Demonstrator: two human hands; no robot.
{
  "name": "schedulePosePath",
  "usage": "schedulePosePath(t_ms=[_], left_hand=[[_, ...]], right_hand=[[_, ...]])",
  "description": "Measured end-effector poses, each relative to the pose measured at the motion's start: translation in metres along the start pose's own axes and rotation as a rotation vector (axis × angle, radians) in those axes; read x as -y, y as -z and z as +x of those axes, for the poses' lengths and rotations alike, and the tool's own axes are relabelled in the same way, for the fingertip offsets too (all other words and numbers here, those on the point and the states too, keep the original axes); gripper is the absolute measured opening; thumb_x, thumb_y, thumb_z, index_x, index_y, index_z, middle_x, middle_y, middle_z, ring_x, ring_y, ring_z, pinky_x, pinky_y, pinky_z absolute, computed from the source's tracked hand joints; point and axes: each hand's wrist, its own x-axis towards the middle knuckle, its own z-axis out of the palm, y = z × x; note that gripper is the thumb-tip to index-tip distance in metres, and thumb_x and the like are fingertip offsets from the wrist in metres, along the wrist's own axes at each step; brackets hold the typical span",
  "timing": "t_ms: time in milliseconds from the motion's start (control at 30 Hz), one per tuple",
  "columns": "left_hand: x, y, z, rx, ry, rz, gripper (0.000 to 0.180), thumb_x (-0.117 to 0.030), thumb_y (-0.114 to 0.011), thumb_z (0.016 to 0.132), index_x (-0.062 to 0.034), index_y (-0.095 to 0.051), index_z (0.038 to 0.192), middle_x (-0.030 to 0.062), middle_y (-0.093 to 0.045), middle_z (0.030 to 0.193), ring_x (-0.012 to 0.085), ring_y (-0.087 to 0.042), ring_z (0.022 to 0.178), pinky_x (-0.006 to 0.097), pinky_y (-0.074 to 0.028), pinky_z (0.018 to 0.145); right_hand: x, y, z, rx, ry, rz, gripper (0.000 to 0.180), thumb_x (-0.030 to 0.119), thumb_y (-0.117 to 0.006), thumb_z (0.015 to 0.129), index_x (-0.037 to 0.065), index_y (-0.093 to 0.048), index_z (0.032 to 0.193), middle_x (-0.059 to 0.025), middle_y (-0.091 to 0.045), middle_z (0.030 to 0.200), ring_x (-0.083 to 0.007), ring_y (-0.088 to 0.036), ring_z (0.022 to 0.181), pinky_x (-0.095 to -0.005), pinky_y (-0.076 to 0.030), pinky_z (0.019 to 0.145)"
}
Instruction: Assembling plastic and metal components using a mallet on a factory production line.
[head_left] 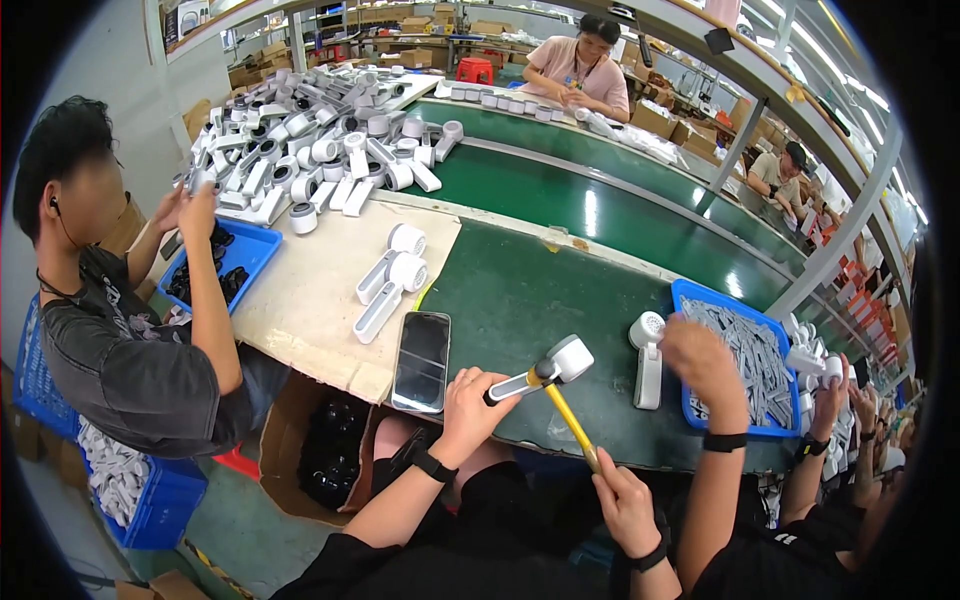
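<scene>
A: What do the person's own hands have?

B: The left hand (470,392) is clamped around the handle of a white plastic handheld fan with a round head (548,368), holding it slanted just above the near edge of the green conveyor belt (520,290). The right hand (622,500) is wrapped tight around the lower end of a yellow-handled small mallet (570,420), below the belt's near edge. The mallet's head meets the fan just under the round head.

A: So the hands are apart?

B: Yes, each gripping its own thing, with the yellow shaft running between them.

A: What lies around on the belt?

B: A black smartphone with a dark screen (422,360) lies flat on the belt's near edge, just left of the left hand. Beside it a sheet of tan cardboard (320,290) covers the left end of the belt, with three more white fans (388,280) lying on it. Farther up the left end, a big heap of white fan parts (310,140) is piled.

A: And to the right?

B: A blue plastic bin of pale grey flat pieces (745,360) sits at the belt's right end. Another person's hand (695,355) is over its near-left corner, next to a second white fan standing upright (647,360) on the belt; whether it touches the fan I cannot tell.

A: Anyone else?

B: A worker in a dark grey shirt (130,350) sits off the belt's left end, both hands raised beside the heap.
</scene>
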Motion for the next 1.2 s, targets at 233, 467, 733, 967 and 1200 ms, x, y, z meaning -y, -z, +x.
schedulePosePath(t_ms=[233, 467, 733, 967, 1200], left_hand=[[-0.001, -0.002, 0.000, -0.007, 0.019, 0.009, 0.027, -0.020, -0.082, 0.073, -0.0068, -0.071, 0.093, 0.0079, -0.060, 0.085, 0.0299, -0.058, 0.088, 0.041, -0.047, 0.078], [0.009, -0.005, -0.005, 0.003, 0.009, 0.076, 0.029, -0.020, -0.082, 0.071, -0.0065, -0.066, 0.091, 0.0087, -0.056, 0.085, 0.0313, -0.057, 0.089, 0.041, -0.045, 0.079], [0.000, -0.003, -0.003, -0.008, -0.007, 0.002, 0.025, -0.019, -0.083, 0.073, -0.0088, -0.071, 0.093, 0.0074, -0.060, 0.084, 0.0297, -0.059, 0.087, 0.041, -0.047, 0.078], [-0.002, 0.002, -0.001, 0.070, 0.029, 0.028, 0.024, -0.021, -0.081, 0.075, -0.0084, -0.070, 0.093, 0.0081, -0.062, 0.086, 0.0308, -0.060, 0.089, 0.042, -0.047, 0.079], [-0.026, -0.002, 0.033, 0.215, -0.172, 0.309, 0.025, -0.023, -0.072, 0.084, -0.0051, -0.065, 0.101, 0.0121, -0.065, 0.092, 0.0337, -0.061, 0.094, 0.043, -0.050, 0.079]], right_hand=[[0.006, -0.004, 0.003, 0.064, -0.027, 0.100, 0.042, 0.002, -0.065, 0.090, -0.001, -0.059, 0.132, -0.0132, -0.057, 0.075, -0.0230, -0.057, 0.065, -0.0313, -0.046, 0.062], [0.023, -0.006, 0.006, 0.121, 0.027, 0.044, 0.041, 0.002, -0.066, 0.090, 0.000, -0.061, 0.130, -0.0134, -0.053, 0.072, -0.0240, -0.054, 0.063, -0.0339, -0.044, 0.061], [-0.005, -0.001, 0.000, -0.049, -0.081, 0.032, 0.044, 0.002, -0.065, 0.090, 0.002, -0.059, 0.133, -0.0149, -0.057, 0.075, -0.0280, -0.056, 0.063, -0.0352, -0.045, 0.060], [-0.008, 0.007, 0.006, -0.035, -0.053, -0.041, 0.042, 0.001, -0.062, 0.091, 0.001, -0.059, 0.133, -0.0146, -0.057, 0.075, -0.0263, -0.057, 0.066, -0.0343, -0.045, 0.063], [-0.035, -0.007, 0.004, 0.020, -0.136, 0.187, 0.047, 0.003, -0.059, 0.095, 0.004, -0.054, 0.141, -0.0012, -0.059, 0.074, -0.0051, -0.049, 0.055, -0.0214, -0.041, 0.051]])
